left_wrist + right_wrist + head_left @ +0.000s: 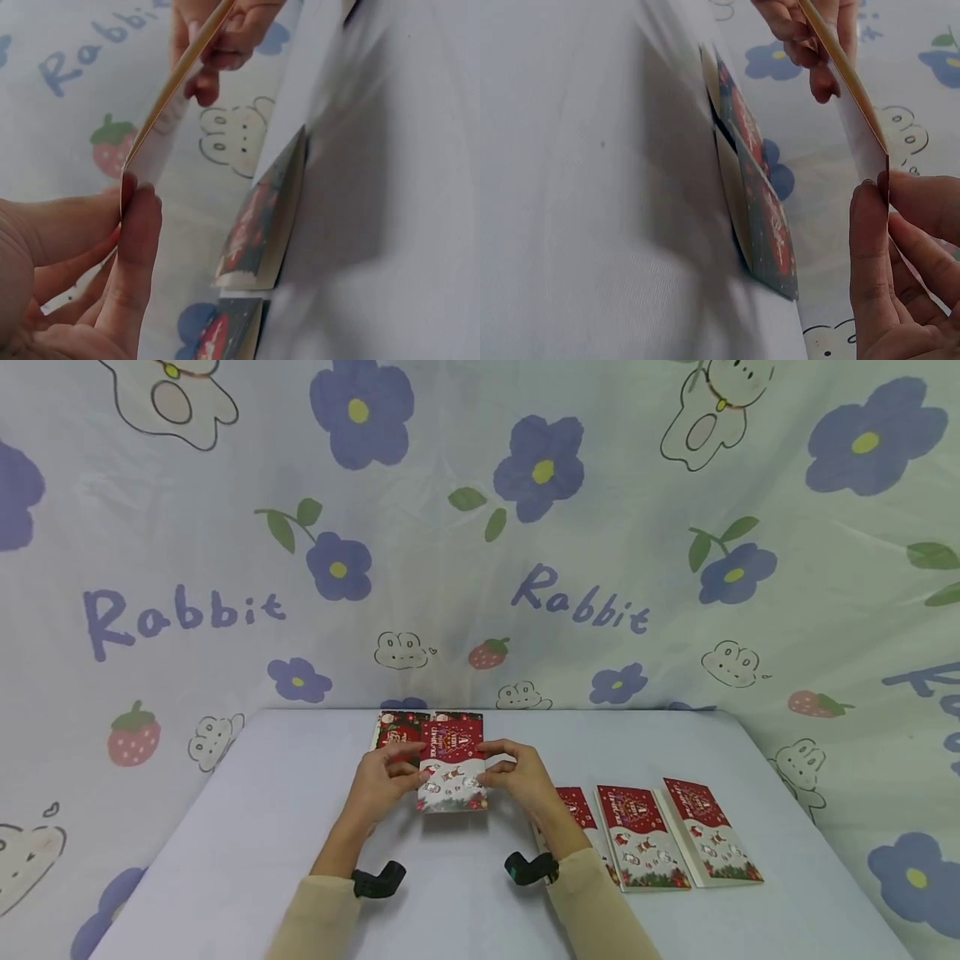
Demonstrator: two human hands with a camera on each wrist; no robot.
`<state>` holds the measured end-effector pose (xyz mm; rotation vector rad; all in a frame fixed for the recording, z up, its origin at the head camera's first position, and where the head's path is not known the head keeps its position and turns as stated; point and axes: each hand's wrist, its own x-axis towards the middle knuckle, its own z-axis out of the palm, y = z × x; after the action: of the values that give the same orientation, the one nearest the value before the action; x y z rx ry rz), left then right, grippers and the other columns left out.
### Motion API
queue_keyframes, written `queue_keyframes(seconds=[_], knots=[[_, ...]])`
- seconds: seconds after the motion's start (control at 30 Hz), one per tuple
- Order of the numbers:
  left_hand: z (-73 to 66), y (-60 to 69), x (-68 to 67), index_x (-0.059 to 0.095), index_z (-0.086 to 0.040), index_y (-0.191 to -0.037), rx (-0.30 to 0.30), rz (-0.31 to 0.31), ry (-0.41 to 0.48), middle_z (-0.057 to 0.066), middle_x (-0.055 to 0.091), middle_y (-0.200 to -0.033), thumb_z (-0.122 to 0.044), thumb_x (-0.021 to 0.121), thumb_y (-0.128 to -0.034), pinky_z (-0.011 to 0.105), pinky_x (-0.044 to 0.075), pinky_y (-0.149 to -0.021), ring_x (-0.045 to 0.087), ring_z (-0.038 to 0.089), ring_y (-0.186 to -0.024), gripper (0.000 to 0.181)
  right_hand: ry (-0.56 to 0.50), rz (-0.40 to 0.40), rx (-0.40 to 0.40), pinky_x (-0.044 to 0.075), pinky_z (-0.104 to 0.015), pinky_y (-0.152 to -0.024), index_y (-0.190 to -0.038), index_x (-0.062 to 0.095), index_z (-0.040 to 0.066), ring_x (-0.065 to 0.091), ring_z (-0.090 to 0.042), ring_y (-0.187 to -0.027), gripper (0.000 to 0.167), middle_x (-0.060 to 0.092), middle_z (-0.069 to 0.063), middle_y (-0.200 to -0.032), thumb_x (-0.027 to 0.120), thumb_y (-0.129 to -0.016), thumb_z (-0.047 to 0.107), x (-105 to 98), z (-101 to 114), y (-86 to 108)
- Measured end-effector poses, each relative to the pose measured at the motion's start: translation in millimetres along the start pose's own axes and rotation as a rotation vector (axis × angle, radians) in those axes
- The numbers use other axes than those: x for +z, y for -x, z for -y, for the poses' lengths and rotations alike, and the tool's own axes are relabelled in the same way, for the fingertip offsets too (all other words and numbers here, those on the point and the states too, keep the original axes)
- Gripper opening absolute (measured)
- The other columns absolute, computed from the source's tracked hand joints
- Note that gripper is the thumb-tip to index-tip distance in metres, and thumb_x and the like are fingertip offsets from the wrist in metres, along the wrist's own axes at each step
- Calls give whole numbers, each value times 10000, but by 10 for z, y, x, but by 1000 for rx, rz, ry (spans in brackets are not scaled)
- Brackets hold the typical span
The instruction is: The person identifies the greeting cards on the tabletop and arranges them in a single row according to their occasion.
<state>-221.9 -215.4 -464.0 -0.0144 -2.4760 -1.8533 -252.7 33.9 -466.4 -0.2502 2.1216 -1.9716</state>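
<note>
A red and white Christmas card [452,768] is raised above the table between both hands, its printed front towards the head camera. My left hand [385,782] pinches its left edge between thumb and fingers; my right hand [523,777] pinches the right edge the same way. The left wrist view shows the held card [169,97] nearly edge-on, gripped at its border. From the right wrist, the card [851,97] also appears edge-on. Behind it on the table stand two dark green and red cards [401,727], partly hidden by the held one.
On the right side of the white table [225,852] stand three red and white cards, the middle one [643,839] and right one [712,831] slightly opened. My right forearm partly covers the left one [581,814]. A patterned cloth [442,568] hangs behind the table.
</note>
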Motion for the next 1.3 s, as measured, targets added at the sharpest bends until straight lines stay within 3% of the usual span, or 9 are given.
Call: queue_keyframes(seconds=[0.2, 0.37, 0.63, 0.83, 1.07, 1.3], knots=[[-73, -158, 199, 729, -55, -1304, 22, -31, -99, 141, 699, -1208, -8, 841, -876, 259, 544, -694, 704, 178, -917, 445, 88, -48, 38, 554, -349, -836, -1322, 712, 85, 689, -184, -922, 453, 619, -105, -1310, 798, -893, -32, -176, 6, -55], [-114, -342, 383, 751, -60, -1270, 17, -42, -143, 129, 734, -1038, -38, 863, -864, 266, 487, -617, 694, 168, -816, 422, 133, -83, 59, 551, -435, -889, -1321, 713, 94, 707, -207, -934, 452, 664, -97, -1277, 792, -895, -36, -354, 39, -150], [-215, -641, 645, 743, -40, -1265, 21, 5, -182, 96, 733, -911, -48, 857, -871, 299, 529, -621, 694, 181, -752, 410, 186, -158, 65, 572, -459, -889, -1316, 718, 68, 687, -226, -915, 496, 691, -103, -1235, 817, -850, -67, -614, 7, -362], [-176, -858, 809, 737, 26, -1237, 17, 34, -197, 103, 725, -864, 30, 826, -868, 295, 557, -625, 702, 195, -747, 380, 284, -198, 94, 524, -393, -812, -1318, 722, 86, 685, -231, -892, 511, 710, -120, -1204, 843, -836, -30, -711, -26, -471], [-94, -964, 945, 750, 32, -1198, 8, 21, -259, 119, 711, -911, 60, 832, -849, 329, 558, -669, 664, 209, -799, 359, 359, -204, 115, 526, -459, -899, -1324, 715, 86, 656, -287, -1041, 499, 676, -113, -1299, 826, -847, -16, -741, -93, -547], [-22, -986, 1048, 732, 57, -1212, 24, 29, -270, 145, 711, -932, 91, 816, -843, 356, 570, -666, 660, 203, -761, 379, 397, -207, 140, 505, -511, -979, -1325, 704, 59, 632, -323, -1107, 514, 669, -133, -1307, 823, -833, -30, -769, -122, -564]])
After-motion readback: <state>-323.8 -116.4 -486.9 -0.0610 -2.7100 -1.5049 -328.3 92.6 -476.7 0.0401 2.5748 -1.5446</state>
